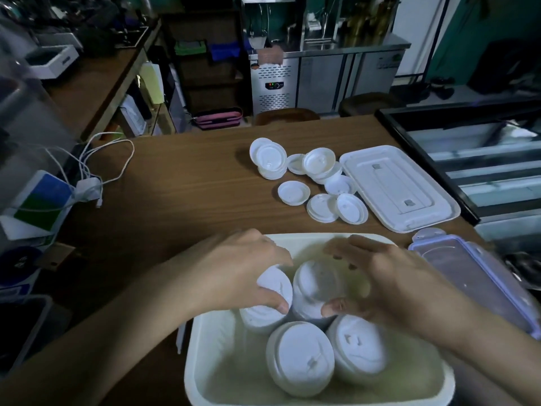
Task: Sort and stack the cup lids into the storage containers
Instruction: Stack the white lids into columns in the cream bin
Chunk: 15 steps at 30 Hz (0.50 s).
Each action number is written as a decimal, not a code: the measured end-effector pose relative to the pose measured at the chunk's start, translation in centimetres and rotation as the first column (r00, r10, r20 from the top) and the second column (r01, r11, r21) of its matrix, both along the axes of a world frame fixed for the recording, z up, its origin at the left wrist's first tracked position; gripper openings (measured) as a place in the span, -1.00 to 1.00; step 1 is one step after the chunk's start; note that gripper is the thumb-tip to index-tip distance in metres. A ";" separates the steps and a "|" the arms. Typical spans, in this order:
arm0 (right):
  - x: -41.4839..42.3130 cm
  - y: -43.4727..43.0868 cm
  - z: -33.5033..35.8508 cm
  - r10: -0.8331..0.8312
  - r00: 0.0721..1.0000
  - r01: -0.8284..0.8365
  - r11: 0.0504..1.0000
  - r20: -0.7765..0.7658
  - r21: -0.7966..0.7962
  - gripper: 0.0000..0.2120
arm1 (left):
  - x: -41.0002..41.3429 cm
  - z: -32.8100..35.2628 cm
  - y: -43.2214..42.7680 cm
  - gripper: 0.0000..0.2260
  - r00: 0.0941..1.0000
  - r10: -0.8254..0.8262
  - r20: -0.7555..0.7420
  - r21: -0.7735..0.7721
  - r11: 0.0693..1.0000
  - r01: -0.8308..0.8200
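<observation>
Both hands work inside a white tub [205, 347] at the near edge of the wooden tabletop [181, 183]. The left hand [243, 271] has its grip closed on a white lid [275, 284], thumb under the near rim and the other digits over the top, holding it tilted above a short stack of lids [260, 317] at the tub's left side. The right hand [389, 285] curves round a taller stack [314, 288] in the middle of the tub; its grip is spread, with the thumb touching the stack's lower side and the fingers [345, 247] arched over the far side, and whether they touch it cannot be told. Two more stacks stand closer to the camera, one in the middle [300, 357] and one on the right [358, 347], just beside each other and crowding the space under both wrists.

Farther back on the tabletop, loose lids [307, 177] lie scattered and partly piled. Just beside them on the right is a flat white tub cover [401, 186]. A clear container lid with purple edging [468, 273] sits at the tub's right, close to the right forearm. Off to the left lie white cables [96, 159] and a blue-and-green box [41, 200], well apart from the tub. A dark glass case [468, 148] borders the tabletop on the right.
</observation>
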State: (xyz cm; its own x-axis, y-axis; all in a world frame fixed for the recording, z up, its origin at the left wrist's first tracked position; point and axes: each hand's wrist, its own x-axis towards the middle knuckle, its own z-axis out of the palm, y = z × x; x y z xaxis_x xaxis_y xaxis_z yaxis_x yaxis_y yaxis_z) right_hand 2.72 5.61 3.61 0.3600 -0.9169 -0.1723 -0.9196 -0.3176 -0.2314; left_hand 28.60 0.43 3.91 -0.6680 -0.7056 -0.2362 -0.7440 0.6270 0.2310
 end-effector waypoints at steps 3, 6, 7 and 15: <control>-2.3 -0.7 1.5 -0.053 0.958 0.061 0.998 0.283 -0.019 -0.37 | -1.4 2.4 -1.0 -0.49 0.993 0.007 -0.120 0.003 1.000 -0.007; -4.1 -3.1 2.1 -0.114 0.881 0.150 0.988 0.459 -0.044 -0.65 | -2.9 3.5 -3.6 -0.61 0.954 0.050 -0.296 0.069 0.997 -0.031; -4.7 -4.3 1.8 -0.136 0.864 0.183 0.982 0.484 -0.050 -0.69 | -3.4 3.4 -4.8 -0.67 0.945 0.087 -0.314 0.103 0.993 -0.058; -8.9 -12.8 -5.7 -0.299 0.914 0.317 0.948 0.274 -0.023 -0.24 | -7.5 -3.0 -14.1 -0.64 0.955 0.109 -0.276 0.131 0.989 -0.075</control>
State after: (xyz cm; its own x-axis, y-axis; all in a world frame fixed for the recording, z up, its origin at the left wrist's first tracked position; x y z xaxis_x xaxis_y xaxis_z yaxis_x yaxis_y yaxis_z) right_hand -6.19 -7.19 -2.05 0.0817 -0.9956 -0.0462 -0.8825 -0.0508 -0.4676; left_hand 21.06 -13.72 0.87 -0.6529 -0.7456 -0.1330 -0.6910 0.5145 0.5078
